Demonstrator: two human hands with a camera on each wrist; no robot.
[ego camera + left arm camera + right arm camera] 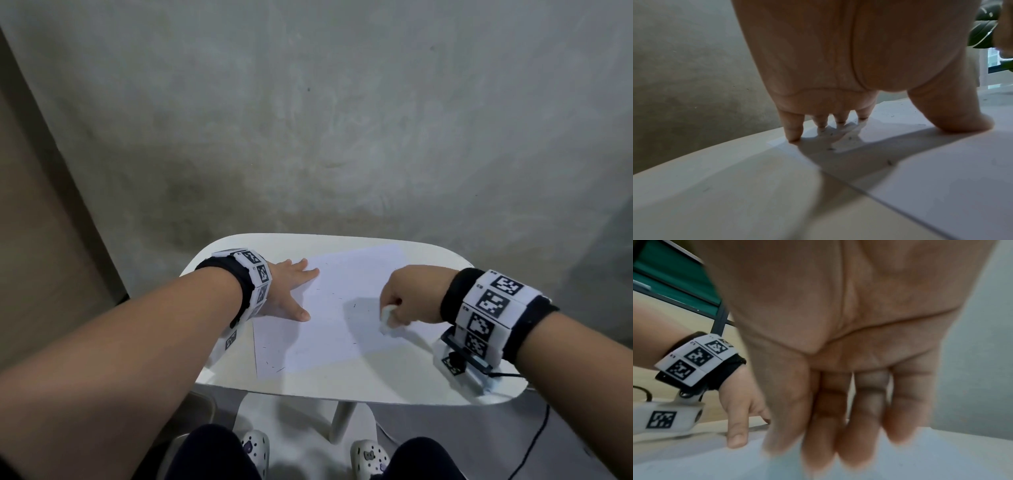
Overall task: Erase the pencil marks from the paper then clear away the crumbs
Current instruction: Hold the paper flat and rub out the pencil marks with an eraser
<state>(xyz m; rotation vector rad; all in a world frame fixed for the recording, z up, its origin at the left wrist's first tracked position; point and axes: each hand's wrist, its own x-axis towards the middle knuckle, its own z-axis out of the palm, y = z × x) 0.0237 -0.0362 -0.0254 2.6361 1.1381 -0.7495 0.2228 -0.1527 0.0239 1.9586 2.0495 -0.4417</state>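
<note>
**Erasing in progress, right side of sheet**

Step in hand, as I read it: rubbing out marks with the eraser [387, 318]; crumbs not yet cleared. To do it well: keep the sheet pinned flat, use short strokes running away from the holding hand so the paper [335, 308] doesn't buckle, light pressure near the edge. Thin dark strokes or specks remain mid-sheet and at the near left corner; cannot tell marks from crumbs there, so those areas likely need passes too. Sweep last, off the table [342, 383] edge.

Right hand [407, 301]: head view shows it fisted, fingers curled, pinching a small white eraser whose tip is at or touching the paper's near right part. Right wrist view is motion-blurred; fingers [859, 426] point down together, eraser not visible there.

Left hand [287, 291]: spread flat, fingers straight, pressing the far left part of the paper; holds nothing. Left wrist view confirms fingertips [794, 136] and thumb planted on the sheet, with small dark crumbs [889, 162] scattered on the paper near the fingers.

Paper lies skewed on the small white table, left edge near the table's left side. Wrist camera mount [459, 363] rests on the table's right, cable trailing off.
</note>
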